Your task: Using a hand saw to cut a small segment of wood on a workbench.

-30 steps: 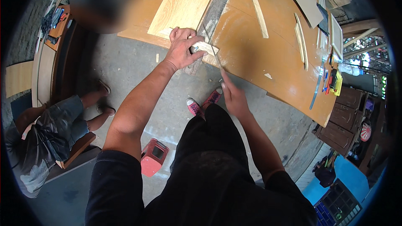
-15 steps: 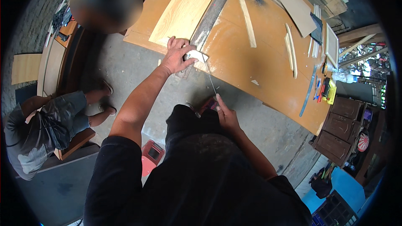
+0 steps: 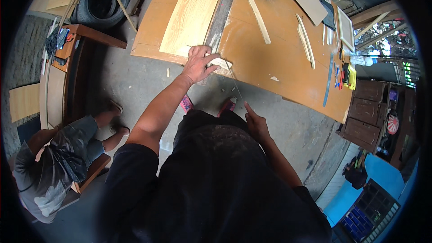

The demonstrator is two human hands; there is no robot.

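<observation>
My left hand (image 3: 198, 64) presses a small pale wood piece (image 3: 222, 63) down at the near edge of the brown workbench (image 3: 288, 81), its fingers closed over the piece. A dusty grey bar (image 3: 225, 11) lies on the bench just beyond it. In my right hand (image 3: 257, 125), below the bench edge, is a thin saw-like blade (image 3: 237, 86), seen nearly edge-on. Its far end meets the wood piece beside my left fingertips. My right index finger points along the tool, and the hand hides its handle. A wide wood-grain board (image 3: 191, 15) rests left of the bar.
Wood strips (image 3: 257, 15), a metal ruler (image 3: 328, 81) and a yellow tool (image 3: 349, 75) lie on the bench to the right. Another person (image 3: 58, 162) sits at the left near a wooden cabinet (image 3: 76, 63). Tyres (image 3: 105, 0) stand beyond. Wood scraps (image 3: 168, 72) lie on the floor.
The view has shifted, bringing my pink shoes and the tyres into sight. Both hands keep their holds, with the blade still against the wood piece.
</observation>
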